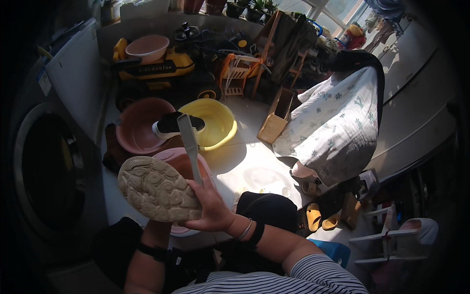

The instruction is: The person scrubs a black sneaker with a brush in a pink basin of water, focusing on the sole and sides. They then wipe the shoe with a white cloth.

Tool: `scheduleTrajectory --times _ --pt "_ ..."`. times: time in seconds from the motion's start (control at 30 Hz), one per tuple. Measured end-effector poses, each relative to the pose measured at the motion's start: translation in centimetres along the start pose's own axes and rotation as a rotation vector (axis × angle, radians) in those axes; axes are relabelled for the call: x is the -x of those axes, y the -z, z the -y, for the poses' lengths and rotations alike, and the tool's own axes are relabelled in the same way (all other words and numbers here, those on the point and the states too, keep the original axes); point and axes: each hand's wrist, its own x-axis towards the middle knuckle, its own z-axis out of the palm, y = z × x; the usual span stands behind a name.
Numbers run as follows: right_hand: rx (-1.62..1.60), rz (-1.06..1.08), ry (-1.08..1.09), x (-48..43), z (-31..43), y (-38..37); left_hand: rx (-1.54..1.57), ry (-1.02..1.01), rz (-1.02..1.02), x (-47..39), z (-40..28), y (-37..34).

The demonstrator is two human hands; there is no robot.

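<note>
A shoe [158,189] is held up with its beige, patterned rubber sole toward me. My left hand [158,227] reaches behind it from below; the fingers are hidden by the sole. My right hand [212,207] grips a grey long-handled tool [188,136], which stands upright with its lower end hidden by the hand. The right thumb and fingers also touch the near right end of the sole. Below the shoe is a pink basin [169,156], partly covered. A black shoe with a white sole [175,124] rests across the rims of a reddish basin [126,134] and a yellow basin [229,126].
A washing machine [79,147] is at the left. Behind the basins stands a yellow toy excavator [172,68] carrying a pink basin [147,46]. To the right are a cardboard box [273,126], a cloth-draped object [334,125], yellow clogs [313,217] and a blue stool [332,250].
</note>
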Motion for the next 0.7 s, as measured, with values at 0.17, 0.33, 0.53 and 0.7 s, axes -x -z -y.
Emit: scheduleTrajectory --times 0.17,0.33,0.53,0.7 --pt "-0.041 0.011 -0.067 0.0 -0.1 0.5 -0.41 0.043 0.121 0.1 -0.8 -5.0" --pt "-0.021 -0.101 -0.052 -0.5 -0.2 1.5 -0.589 0.168 -0.165 -1.3 -3.0 -11.6" --pt "-0.01 -0.103 -0.038 -0.9 0.0 1.8 -0.51 0.214 -0.216 -0.9 -3.1 -13.8" --pt "-0.003 -0.061 -0.043 -0.6 -0.1 1.2 -0.647 0.082 -0.326 -0.6 -2.1 -11.7"
